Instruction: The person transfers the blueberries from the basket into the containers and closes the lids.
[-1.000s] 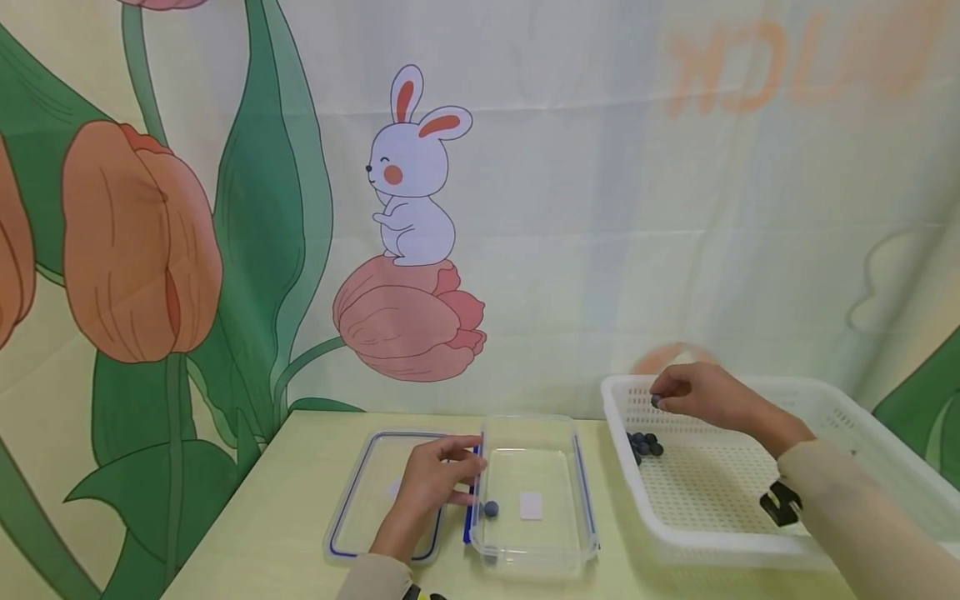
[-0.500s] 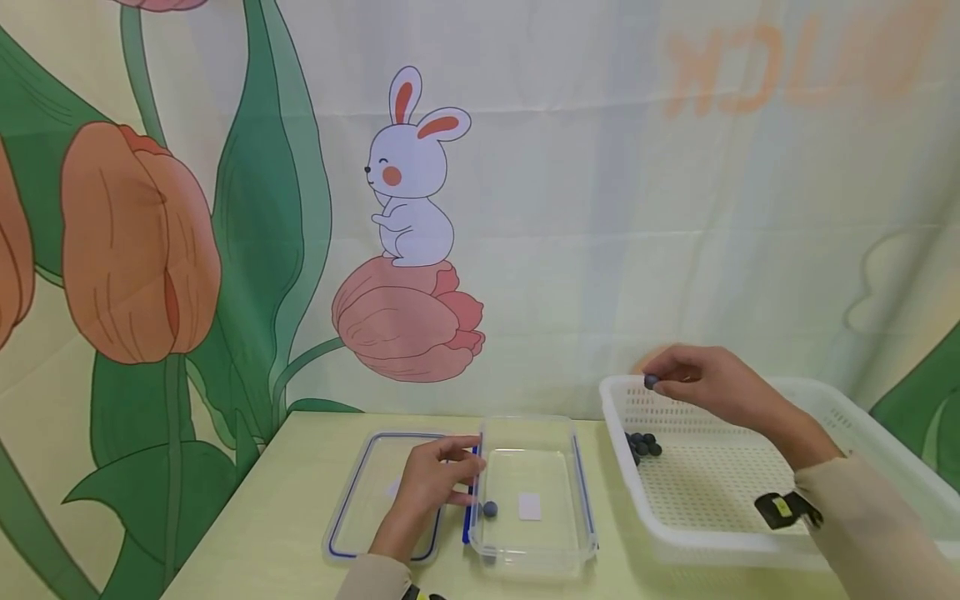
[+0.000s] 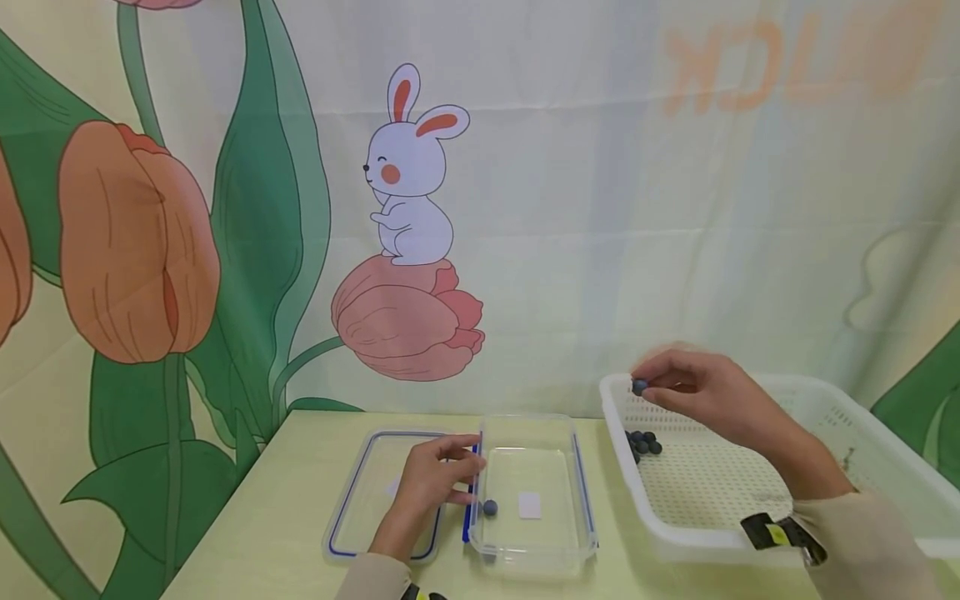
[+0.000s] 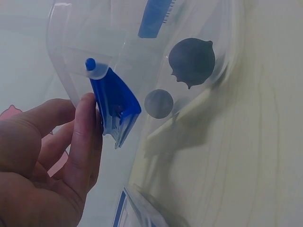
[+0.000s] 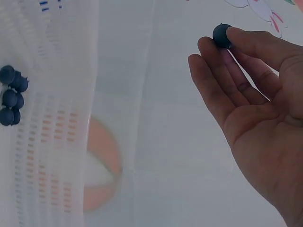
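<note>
In the head view my right hand (image 3: pixel 720 396) pinches a blueberry (image 3: pixel 639 387) between thumb and fingertips, above the far left part of a white perforated basket (image 3: pixel 708 537). Several more blueberries (image 5: pixel 10 97) lie clustered at that basket's left side. My left hand (image 3: pixel 435 479) rests its fingers against the left side of a clear plastic box (image 3: pixel 536 554). In the left wrist view a finger touches the box's blue clip (image 4: pixel 116 104). One blueberry (image 3: pixel 490 507) sits inside the box at the near left; a white square (image 3: pixel 529 505) shows on its bottom.
Left of the box, partly under my left hand, lies a clear lid (image 3: pixel 375 517) with a blue seal. Everything stands on a pale yellow table (image 3: pixel 247 533). Behind it hangs a printed curtain (image 3: pixel 540 208) with tulips and a rabbit.
My right hand has carried the blueberry leftwards, rising and then dipping slightly, toward the basket's left rim. The left hand and the box have stayed in place.
</note>
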The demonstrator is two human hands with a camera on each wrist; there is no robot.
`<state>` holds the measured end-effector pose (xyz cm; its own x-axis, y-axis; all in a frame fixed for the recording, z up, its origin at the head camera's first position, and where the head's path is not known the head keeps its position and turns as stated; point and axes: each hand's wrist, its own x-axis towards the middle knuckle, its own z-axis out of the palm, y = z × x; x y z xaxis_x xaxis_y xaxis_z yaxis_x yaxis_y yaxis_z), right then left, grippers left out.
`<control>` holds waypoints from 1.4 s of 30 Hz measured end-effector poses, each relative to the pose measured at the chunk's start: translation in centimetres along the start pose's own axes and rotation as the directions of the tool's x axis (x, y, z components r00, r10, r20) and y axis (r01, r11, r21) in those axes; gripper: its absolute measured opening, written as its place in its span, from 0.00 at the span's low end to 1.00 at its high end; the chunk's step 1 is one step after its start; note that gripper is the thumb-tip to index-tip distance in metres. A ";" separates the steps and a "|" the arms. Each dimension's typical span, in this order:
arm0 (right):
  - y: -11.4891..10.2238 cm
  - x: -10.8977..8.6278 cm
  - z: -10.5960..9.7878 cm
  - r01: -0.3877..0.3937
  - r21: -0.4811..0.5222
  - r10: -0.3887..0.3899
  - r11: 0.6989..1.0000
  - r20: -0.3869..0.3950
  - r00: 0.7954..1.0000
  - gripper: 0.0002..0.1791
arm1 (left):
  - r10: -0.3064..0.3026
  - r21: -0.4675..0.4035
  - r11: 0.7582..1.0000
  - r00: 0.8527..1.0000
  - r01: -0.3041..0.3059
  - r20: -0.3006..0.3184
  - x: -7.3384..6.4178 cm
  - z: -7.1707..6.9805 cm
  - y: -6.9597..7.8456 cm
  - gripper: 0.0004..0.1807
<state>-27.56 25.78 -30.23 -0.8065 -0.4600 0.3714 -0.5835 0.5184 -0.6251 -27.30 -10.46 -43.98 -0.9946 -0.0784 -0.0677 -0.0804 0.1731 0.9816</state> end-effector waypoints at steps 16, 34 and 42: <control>-1.8 -1.2 4.0 -0.046 0.169 0.036 0.985 0.060 0.998 0.12 | -0.007 0.012 1.000 1.000 0.007 -0.008 0.1 0.0 0.2 0.22; -2.4 -1.1 9.9 0.003 0.279 -0.044 0.960 0.143 0.989 0.10 | -0.006 0.006 1.000 1.000 0.006 -0.008 0.0 0.1 0.1 0.21; -3.0 -1.1 12.8 0.051 0.291 -0.114 0.955 0.201 0.973 0.08 | 0.012 -0.018 1.000 1.000 -0.011 0.004 -0.1 0.0 0.0 0.22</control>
<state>-23.74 15.48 -37.57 -0.6993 -0.6516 0.2940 -0.5713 0.2622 -0.7777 -27.22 -10.42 -44.02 -0.9958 -0.0721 -0.0571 -0.0679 0.1566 0.9853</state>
